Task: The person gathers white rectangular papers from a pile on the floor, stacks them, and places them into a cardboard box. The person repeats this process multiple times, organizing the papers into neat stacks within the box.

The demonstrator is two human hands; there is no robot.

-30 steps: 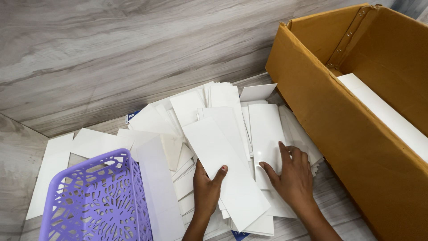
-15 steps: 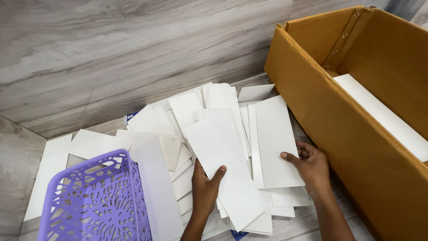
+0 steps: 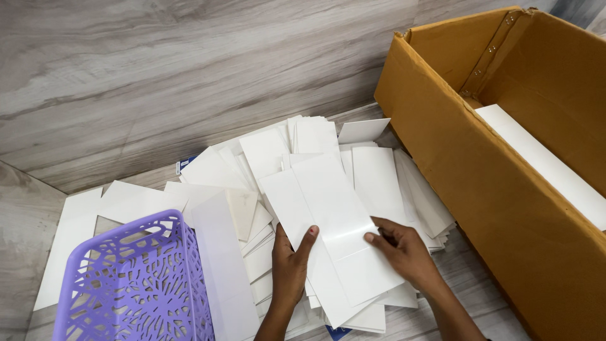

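The left hand (image 3: 291, 265) is pinching a long white rectangular card (image 3: 297, 215) at its lower left edge, thumb on top and fingers underneath, so its grip is closed on that card. The right hand (image 3: 404, 249) is pressing a second long white card (image 3: 344, 215) down onto the first, thumb and fingertips resting on its right edge; the grip is closed on this upper card. Both cards are lying slantwise over a loose heap of white cards (image 3: 265, 158) spread on the grey wood-grain floor (image 3: 158, 76). A purple perforated plastic basket (image 3: 136, 284) is standing just left of the left hand. A large open brown cardboard box (image 3: 492, 177) is sitting to the right, with a white sheet (image 3: 543, 158) lying inside it.
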